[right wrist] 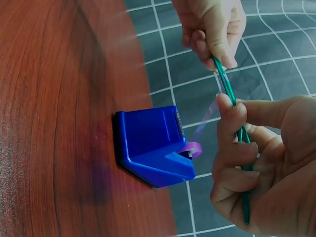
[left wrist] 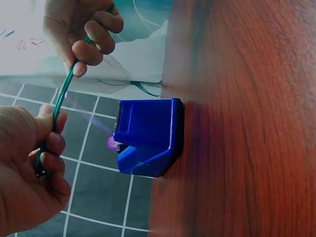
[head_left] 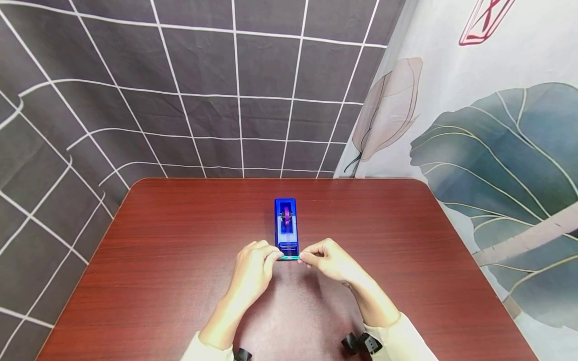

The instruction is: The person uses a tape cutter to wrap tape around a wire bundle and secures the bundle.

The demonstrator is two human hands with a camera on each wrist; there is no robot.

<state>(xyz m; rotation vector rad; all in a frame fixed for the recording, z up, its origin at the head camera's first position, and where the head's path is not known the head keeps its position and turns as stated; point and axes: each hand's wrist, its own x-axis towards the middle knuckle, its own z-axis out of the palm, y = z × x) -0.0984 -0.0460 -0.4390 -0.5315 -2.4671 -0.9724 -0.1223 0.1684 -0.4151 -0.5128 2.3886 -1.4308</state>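
A blue tape dispenser [head_left: 288,236] with a purple tape roll [head_left: 287,215] stands on the table. Just before its near end, my left hand [head_left: 253,268] and right hand [head_left: 331,260] hold a thin green stick-like piece [left wrist: 59,102] between them. The left thumb and curled fingers grip one end; the right hand pinches the other, its fingers wrapped along it. In the right wrist view the piece looks doubled near the right fingers. A clear strip of tape [right wrist: 205,118] runs from the dispenser toward the piece's middle and seems to touch it.
The reddish-brown wooden table [head_left: 180,240] reaches back to a dark grid-patterned curtain [head_left: 207,60]. On the right hangs a pale curtain [head_left: 388,150] with large leaves. Black wrist cameras [head_left: 361,344] sit near both cuffs.
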